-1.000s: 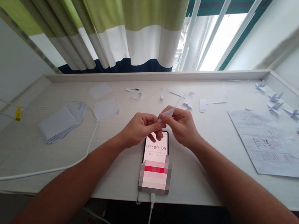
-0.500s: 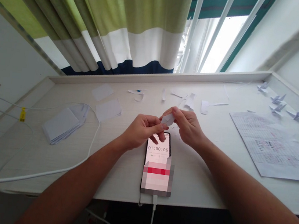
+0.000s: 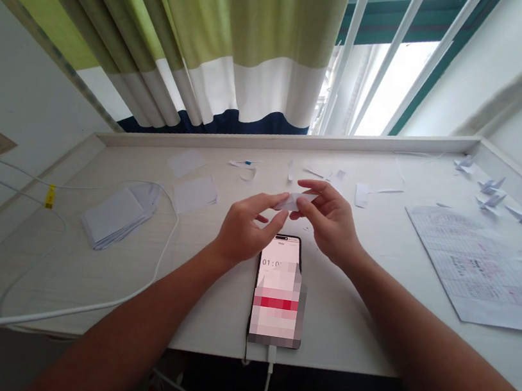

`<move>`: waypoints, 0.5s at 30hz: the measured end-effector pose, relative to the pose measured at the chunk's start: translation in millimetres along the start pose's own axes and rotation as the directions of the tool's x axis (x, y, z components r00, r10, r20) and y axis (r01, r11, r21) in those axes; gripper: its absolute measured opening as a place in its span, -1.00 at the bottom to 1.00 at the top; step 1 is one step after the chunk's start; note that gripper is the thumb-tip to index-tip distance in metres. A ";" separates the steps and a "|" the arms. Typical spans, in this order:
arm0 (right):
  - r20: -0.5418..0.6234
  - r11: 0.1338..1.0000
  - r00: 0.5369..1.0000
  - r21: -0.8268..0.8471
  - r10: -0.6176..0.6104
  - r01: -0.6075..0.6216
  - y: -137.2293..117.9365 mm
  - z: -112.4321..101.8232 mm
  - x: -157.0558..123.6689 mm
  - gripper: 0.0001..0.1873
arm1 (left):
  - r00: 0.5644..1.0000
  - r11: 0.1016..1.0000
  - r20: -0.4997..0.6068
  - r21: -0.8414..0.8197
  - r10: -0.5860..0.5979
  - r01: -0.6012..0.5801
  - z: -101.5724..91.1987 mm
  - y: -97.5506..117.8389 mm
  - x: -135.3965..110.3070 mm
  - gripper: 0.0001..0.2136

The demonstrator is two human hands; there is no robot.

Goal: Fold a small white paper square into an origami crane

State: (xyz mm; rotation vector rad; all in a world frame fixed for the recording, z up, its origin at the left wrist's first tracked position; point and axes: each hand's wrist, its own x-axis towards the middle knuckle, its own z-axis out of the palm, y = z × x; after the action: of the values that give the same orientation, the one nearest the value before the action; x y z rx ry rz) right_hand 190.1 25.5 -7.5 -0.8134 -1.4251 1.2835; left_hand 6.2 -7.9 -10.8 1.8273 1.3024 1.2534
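Observation:
My left hand [image 3: 245, 229] and my right hand [image 3: 330, 221] meet above the white table [image 3: 344, 324], both pinching one small folded piece of white paper [image 3: 295, 201] between thumb and fingertips. The paper lies roughly flat between the hands. Just below them a phone [image 3: 279, 289] lies on the table with a timer on its screen; a white cable runs from its near end.
A stack of white paper squares [image 3: 114, 219] lies at the left, with two loose squares beyond it. Paper scraps [image 3: 363, 193] litter the back edge. A printed sheet [image 3: 479, 265] and several folded paper cranes [image 3: 521, 212] sit at the right. A white cable [image 3: 153, 271] loops across the left.
The folded paper has turned from upright to nearly flat between my fingertips, and my left fingers have opened out along it. The view has shifted slightly, so the phone shows more.

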 end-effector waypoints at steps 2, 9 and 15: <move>0.043 1.000 0.999 -0.019 -0.004 0.005 -0.5 -2.7 -0.1 -0.53 | 0.994 0.976 0.020 -0.190 -0.104 0.106 1.5 -0.4 2.1 -0.61; -0.041 0.975 0.993 -0.201 -0.107 0.097 3.7 -5.2 1.9 -0.53 | 0.948 0.805 0.114 -0.504 -0.298 0.314 3.1 -1.6 11.4 -0.68; 0.012 0.739 0.918 -0.589 -0.395 0.326 -1.1 -8.1 1.3 -0.91 | 0.913 0.685 0.214 -0.607 -0.346 0.402 2.5 -1.2 10.5 -0.70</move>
State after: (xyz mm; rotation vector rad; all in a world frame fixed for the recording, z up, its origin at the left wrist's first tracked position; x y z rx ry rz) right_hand 197.6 28.8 -6.7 -0.9259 -1.8063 0.4785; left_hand 8.9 2.5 -9.0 1.0403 0.9575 1.1769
